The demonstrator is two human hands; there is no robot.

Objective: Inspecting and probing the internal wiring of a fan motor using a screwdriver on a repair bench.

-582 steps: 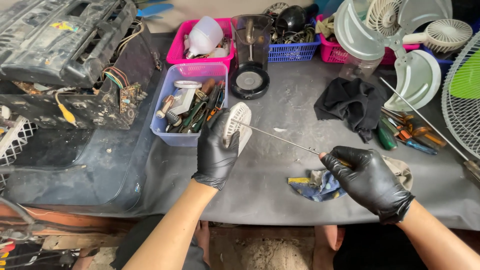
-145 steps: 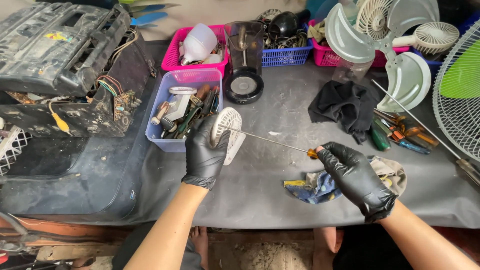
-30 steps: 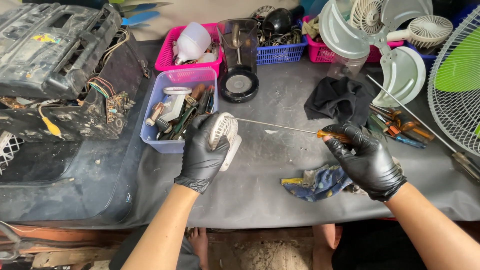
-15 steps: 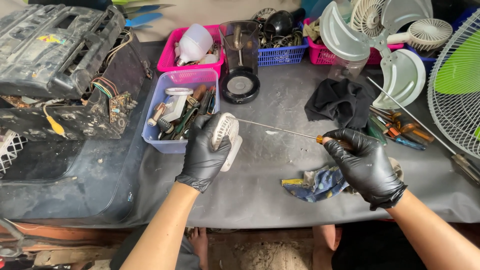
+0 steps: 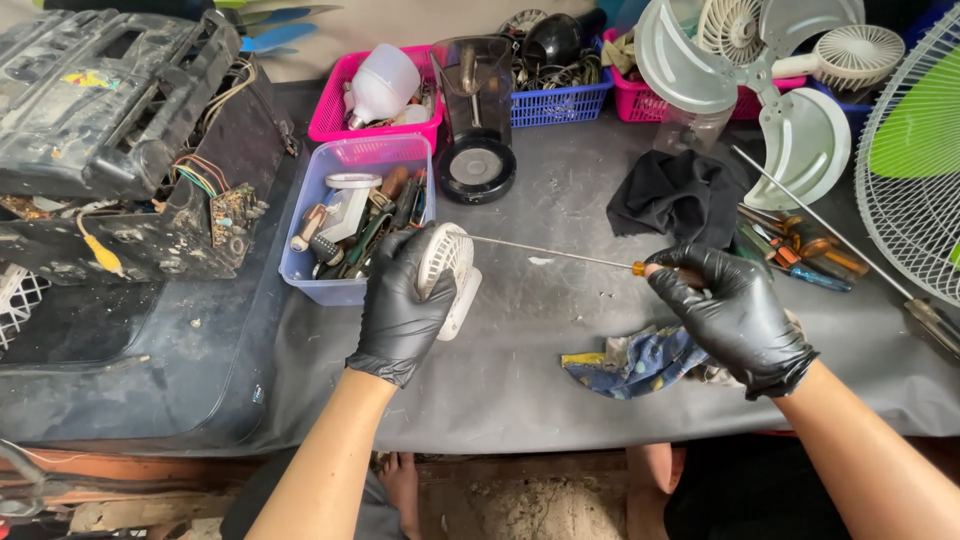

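Here the left hand (image 5: 405, 305), gloved black, was clamped round a small white fan housing (image 5: 447, 272) just above the grey bench (image 5: 520, 390). The right hand (image 5: 735, 318) was closed on the orange handle of a long screwdriver (image 5: 560, 252), its tip at the housing. Just left, a clear blue tub (image 5: 310, 285) held pliers and hand tools. Farther off, a pink basket (image 5: 335, 120) held a white bulb (image 5: 383, 82), and a blue basket (image 5: 560, 100) held dark parts.

Black cloth (image 5: 680, 195), patterned rag (image 5: 635, 362), blue tool bin (image 5: 318, 283), pink basket (image 5: 335, 112).
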